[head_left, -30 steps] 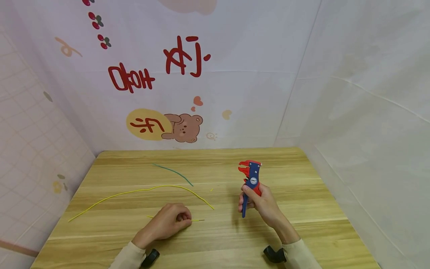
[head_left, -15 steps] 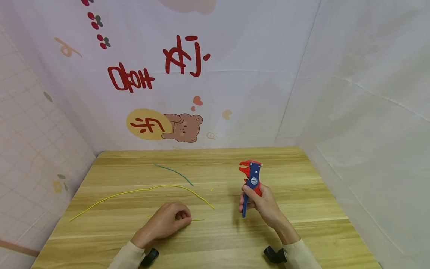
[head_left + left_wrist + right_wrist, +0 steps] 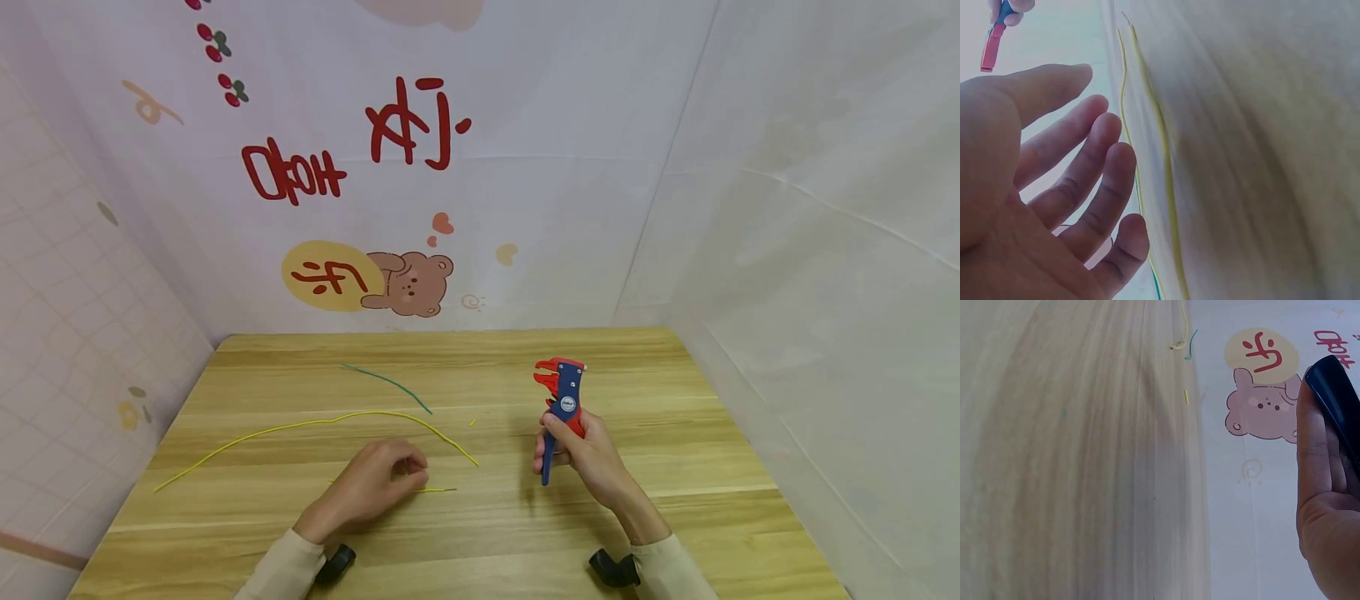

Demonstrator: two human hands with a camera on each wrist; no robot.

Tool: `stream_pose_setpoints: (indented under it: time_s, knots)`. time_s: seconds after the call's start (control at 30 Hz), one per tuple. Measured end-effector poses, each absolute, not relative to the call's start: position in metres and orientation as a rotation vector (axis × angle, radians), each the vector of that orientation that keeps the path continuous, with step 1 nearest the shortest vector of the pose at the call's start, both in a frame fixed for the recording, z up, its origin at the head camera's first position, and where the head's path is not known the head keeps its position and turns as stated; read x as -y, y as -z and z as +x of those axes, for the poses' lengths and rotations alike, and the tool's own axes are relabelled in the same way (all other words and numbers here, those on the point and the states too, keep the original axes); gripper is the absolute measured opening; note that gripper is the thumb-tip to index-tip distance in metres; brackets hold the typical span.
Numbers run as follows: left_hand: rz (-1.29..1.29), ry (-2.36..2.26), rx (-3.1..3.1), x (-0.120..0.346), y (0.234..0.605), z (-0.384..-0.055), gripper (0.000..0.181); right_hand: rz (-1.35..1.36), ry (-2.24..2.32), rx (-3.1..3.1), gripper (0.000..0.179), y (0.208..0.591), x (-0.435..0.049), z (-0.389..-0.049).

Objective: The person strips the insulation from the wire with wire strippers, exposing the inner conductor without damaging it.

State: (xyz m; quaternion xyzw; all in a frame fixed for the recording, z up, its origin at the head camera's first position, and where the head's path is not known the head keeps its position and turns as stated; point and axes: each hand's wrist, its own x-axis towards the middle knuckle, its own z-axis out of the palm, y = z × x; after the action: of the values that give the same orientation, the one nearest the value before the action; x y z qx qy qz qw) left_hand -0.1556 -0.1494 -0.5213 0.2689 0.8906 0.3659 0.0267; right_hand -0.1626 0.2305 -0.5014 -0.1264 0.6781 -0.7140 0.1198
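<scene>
My left hand (image 3: 367,487) hovers over a short yellow wire (image 3: 431,490) with a bare end on its right. Its fingers are loosely bent and hold nothing; in the left wrist view the yellow wire (image 3: 1167,156) lies apart from the fingertips (image 3: 1130,234). On the right, my right hand (image 3: 596,462) grips a blue and red wire stripper (image 3: 567,383) by its handles, above the table. The stripper's red jaws stand apart, pointing left, with nothing between them. Only a blue handle (image 3: 1338,394) of the stripper shows in the right wrist view.
A long yellow wire (image 3: 330,422) curves across the table (image 3: 480,550) beyond the left hand. Farther back lies a green wire (image 3: 393,383). A tiny yellow scrap (image 3: 472,422) sits between the hands. Printed cloth walls (image 3: 555,250) stand around the back and sides.
The left hand has lifted off the short yellow wire and its fingers have loosened, leaving the wire on the table. The right hand and wire stripper have hardly moved.
</scene>
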Motion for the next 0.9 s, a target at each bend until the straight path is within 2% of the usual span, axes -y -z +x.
stream_pose_setpoints:
  time_s: [0.9]
  knots:
    - [0.984,-1.167,-2.826,0.135,0.517,-0.178,0.009,-0.321,2.077,-1.976,0.032,0.501,-0.232,-0.164]
